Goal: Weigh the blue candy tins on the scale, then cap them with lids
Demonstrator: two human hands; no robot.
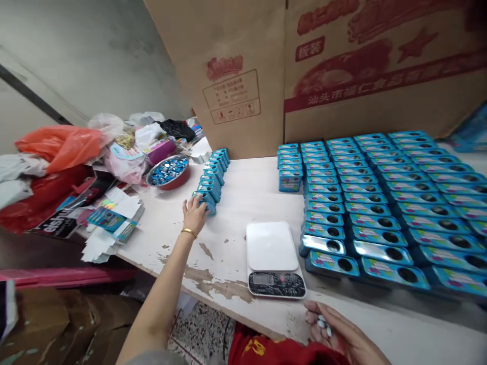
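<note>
My left hand (194,213), with a gold bangle at the wrist, reaches out and grips the nearest blue tin (205,201) at the front end of a row of small blue tins (213,175) on the white table (243,203). My right hand (335,329) rests at the table's near edge, fingers curled loosely around a few small pale pieces (323,322). A white digital scale (273,258) stands between the two hands, its platform bare. To the right lie several rows of blue tins with round holes (380,203).
A metal bowl of shiny blue pieces (168,171) stands left of the tin row. Plastic bags, papers and packaging (76,167) pile up at the far left. Big cardboard boxes (323,71) wall off the back. The table's paint is chipped near the front edge.
</note>
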